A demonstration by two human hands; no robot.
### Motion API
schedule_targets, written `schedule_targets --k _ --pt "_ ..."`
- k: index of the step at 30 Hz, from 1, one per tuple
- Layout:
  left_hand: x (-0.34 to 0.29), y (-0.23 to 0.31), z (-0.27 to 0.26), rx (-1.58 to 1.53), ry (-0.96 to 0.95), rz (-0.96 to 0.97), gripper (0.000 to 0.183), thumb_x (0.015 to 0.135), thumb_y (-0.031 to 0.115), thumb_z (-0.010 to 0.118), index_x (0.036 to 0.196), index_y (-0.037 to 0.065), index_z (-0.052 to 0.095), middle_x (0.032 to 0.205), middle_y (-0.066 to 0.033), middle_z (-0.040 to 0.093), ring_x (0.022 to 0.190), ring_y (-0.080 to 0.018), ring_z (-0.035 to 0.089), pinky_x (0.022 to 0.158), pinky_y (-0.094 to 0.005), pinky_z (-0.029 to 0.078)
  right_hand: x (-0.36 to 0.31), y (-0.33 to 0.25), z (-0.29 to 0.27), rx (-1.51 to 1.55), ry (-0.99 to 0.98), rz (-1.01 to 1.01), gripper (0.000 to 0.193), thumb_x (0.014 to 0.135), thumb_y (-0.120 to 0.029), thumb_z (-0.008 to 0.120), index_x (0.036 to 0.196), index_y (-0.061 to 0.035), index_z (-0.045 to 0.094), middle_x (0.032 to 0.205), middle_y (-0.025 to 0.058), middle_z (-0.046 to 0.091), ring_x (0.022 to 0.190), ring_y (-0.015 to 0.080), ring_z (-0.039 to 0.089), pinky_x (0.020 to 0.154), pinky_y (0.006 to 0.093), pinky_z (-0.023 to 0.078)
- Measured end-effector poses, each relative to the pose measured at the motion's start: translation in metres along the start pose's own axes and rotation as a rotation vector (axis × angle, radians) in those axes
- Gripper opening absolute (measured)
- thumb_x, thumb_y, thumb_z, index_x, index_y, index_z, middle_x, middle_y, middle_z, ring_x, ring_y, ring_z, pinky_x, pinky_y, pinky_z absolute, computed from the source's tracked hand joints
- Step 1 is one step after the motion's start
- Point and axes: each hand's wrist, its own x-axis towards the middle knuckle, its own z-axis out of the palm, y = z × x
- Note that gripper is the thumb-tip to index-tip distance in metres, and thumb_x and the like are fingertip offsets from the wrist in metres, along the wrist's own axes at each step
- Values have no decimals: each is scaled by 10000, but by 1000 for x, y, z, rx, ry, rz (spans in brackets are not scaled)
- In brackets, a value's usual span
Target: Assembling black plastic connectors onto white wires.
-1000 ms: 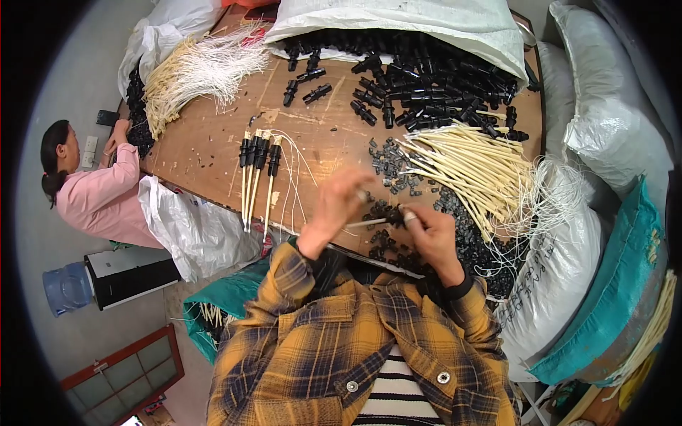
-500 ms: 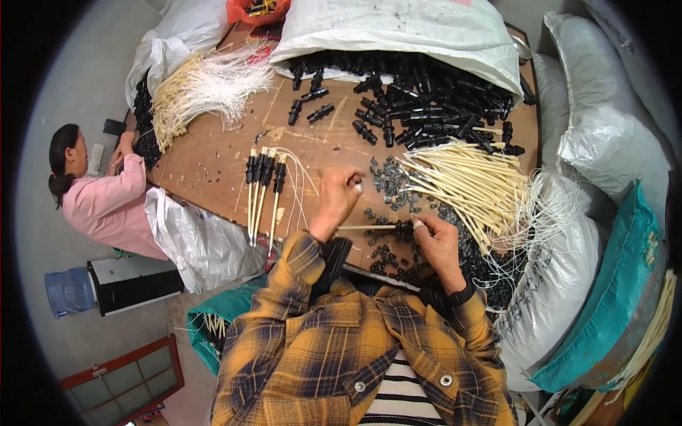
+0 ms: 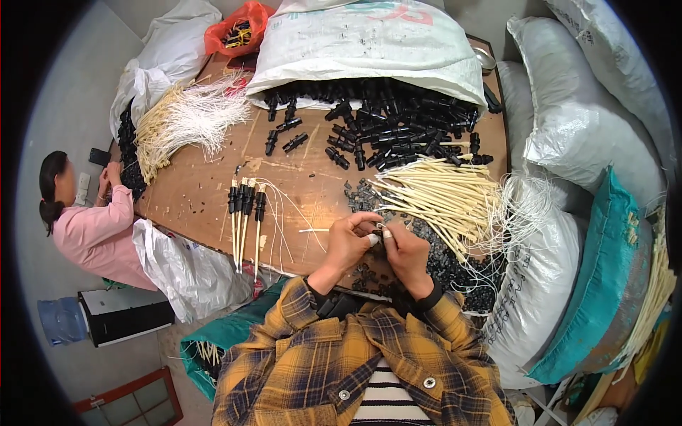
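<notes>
My left hand [image 3: 349,241] and my right hand [image 3: 403,248] meet over the near edge of the wooden table [image 3: 206,192], fingertips pinched together on a small black part [image 3: 377,231]. A thin white stick [image 3: 314,230] lies on the table just left of my left hand. Under and right of my hands lies a heap of small black caps [image 3: 440,259]. A bundle of cream sticks with white cords [image 3: 447,199] lies to the right. Three or so finished sticks with black ends [image 3: 245,213] lie in a row to the left.
A pile of black plastic fittings [image 3: 383,124] spills from a white sack [image 3: 369,42] at the far side. Another cream bundle [image 3: 181,121] lies far left, near a person in pink [image 3: 92,227]. White sacks [image 3: 568,121] and a teal bag [image 3: 604,284] crowd the right.
My hands have come closer together over the cap heap, and the white stick that was held between them now lies on the table left of my left hand.
</notes>
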Motion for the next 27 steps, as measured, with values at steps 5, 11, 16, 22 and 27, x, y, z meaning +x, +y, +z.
schedule_targets --k 5,11,16,22,27 --pt "7 -7 -10 191 -2 8 207 741 -123 651 887 19 690 825 7 638 721 -39 557 629 -178 441 -1 -4 -2 -40 -36 -100 123 843 -99 649 962 -83 674 752 126 625 630 299 626 530 328 468" --pt "9 -6 -24 490 -25 449 271 712 -66 686 963 35 689 964 -103 662 888 -131 642 725 -272 524 1 4 -14 919 -221 492 147 909 -91 619 1028 -45 693 832 -29 673 534 20 474 463 197 355" --pt "3 7 -21 666 -358 469 453 688 -16 695 1133 55 641 968 -110 679 899 -232 665 790 -364 529 9 7 -33 1580 -307 690 166 891 -41 617 1043 -13 680 829 -16 661 517 -9 402 468 150 298" --pt "7 19 -26 689 -358 -1 387 710 19 676 1093 73 662 926 -130 692 851 -288 667 727 -361 520 9 3 -43 -20 -284 -260 297 813 -70 649 1099 -138 698 684 46 667 507 196 601 465 315 459" --pt "-1 14 -28 1044 -181 489 298 693 45 663 990 70 665 818 -112 661 774 -283 652 634 -357 514 18 -10 -36 94 -249 -181 249 790 -194 730 1028 -130 698 564 54 560 473 205 562 452 321 420"
